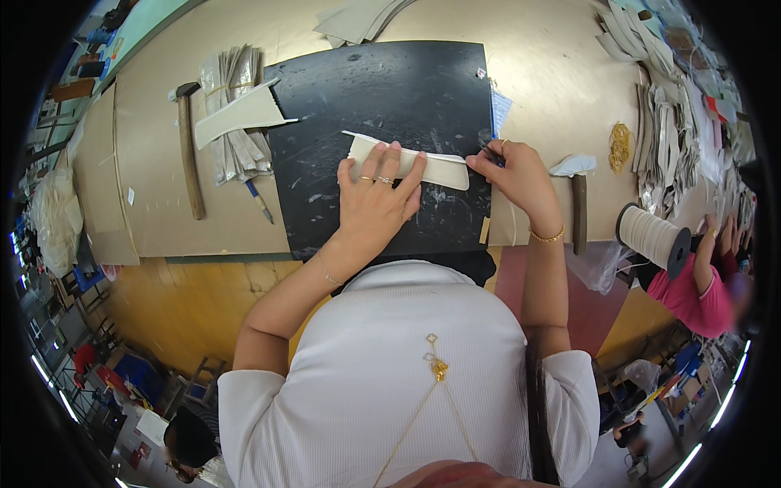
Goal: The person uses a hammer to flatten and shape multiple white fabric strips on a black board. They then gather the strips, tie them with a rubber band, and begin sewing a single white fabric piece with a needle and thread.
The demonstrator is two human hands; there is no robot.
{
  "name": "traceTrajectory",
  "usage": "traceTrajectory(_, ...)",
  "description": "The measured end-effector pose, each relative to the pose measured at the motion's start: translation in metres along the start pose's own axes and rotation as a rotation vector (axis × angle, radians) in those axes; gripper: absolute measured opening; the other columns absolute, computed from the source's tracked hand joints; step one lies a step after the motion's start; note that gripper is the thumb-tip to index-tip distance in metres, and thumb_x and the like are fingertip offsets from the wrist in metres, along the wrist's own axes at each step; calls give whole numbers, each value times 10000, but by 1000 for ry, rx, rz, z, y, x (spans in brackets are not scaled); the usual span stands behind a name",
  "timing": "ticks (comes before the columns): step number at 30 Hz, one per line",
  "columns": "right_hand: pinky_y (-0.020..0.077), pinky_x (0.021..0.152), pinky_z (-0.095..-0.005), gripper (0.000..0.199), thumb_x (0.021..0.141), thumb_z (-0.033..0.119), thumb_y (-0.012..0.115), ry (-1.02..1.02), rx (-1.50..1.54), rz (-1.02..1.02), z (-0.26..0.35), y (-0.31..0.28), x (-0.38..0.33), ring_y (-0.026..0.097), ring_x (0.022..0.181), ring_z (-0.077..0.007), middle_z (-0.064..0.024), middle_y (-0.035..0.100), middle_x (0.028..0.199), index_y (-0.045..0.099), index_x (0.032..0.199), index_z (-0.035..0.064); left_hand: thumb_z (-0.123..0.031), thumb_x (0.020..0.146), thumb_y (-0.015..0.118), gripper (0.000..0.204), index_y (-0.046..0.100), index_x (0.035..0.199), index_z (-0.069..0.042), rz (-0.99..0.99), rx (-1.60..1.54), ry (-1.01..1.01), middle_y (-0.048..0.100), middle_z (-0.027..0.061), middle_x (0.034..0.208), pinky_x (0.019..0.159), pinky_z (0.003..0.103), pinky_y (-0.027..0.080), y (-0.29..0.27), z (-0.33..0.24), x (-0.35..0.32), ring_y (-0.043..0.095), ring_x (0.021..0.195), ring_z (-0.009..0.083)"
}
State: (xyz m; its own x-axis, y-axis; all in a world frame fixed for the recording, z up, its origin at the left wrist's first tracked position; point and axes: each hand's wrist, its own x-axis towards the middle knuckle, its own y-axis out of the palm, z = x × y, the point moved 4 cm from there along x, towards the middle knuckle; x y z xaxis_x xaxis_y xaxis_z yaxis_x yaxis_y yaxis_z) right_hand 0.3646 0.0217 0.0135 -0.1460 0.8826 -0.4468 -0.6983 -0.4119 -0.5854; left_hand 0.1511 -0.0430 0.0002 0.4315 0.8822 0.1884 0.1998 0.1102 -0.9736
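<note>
A long cream leather-like piece (443, 168) lies on a black cutting slab (382, 106) on the workbench. My left hand (377, 199) presses flat on the piece's left half, fingers spread. My right hand (514, 172) sits at the piece's right end, pinched on a small dark tool (490, 152) whose tip touches the slab near the piece. Rings show on both hands, and a bracelet on my right wrist.
A hammer (189, 146) lies left of the slab beside a bundle of cut cream pieces (234, 106) and a pen (259, 201). At right are stacked cut pieces (663, 130), rubber bands (621, 145), a spool of white thread (653, 236), another tool (578, 211) and a co-worker in pink (701, 294).
</note>
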Motion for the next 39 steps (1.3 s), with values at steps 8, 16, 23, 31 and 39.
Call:
traceTrajectory(8,455,577,-384,396,829,314,745,-6,-39,-22,-4,2,4,595,579,-351,-218,593,633,650,775,-67,-471,808,725,630,560,1390,-295,43,7,-19,484,121,1378,1003,565,301,3,-5,-3,399,1307,296)
traceTrajectory(16,407,518,-336,422,848,335,745,-47,-88,-61,-5,4,5,517,499,-173,-137,576,574,628,730,-53,-588,753,730,707,549,1396,-357,87,-23,-70,489,194,1352,982,632,288,-2,-15,3,392,1299,376)
traceTrajectory(23,421,535,-348,398,846,312,745,-54,-100,-78,-4,6,5,533,522,-207,-163,603,623,644,771,-66,-658,747,700,733,506,1415,-427,115,-18,-122,489,292,1309,965,725,273,0,-32,12,365,1304,479)
traceTrajectory(31,454,564,-354,362,856,291,735,-76,-152,-124,-2,9,-1,583,553,-258,-180,629,667,654,823,-60,-529,779,742,681,532,1397,-333,88,-63,-52,497,208,1349,994,675,302,-9,-33,19,392,1306,428)
traceTrajectory(39,529,645,-409,273,855,282,724,-170,-221,-101,16,8,7,684,720,-349,-169,693,765,697,882,12,-315,810,756,561,601,1255,-10,67,-148,146,544,108,1345,1007,430,387,-7,-23,15,505,1243,260)
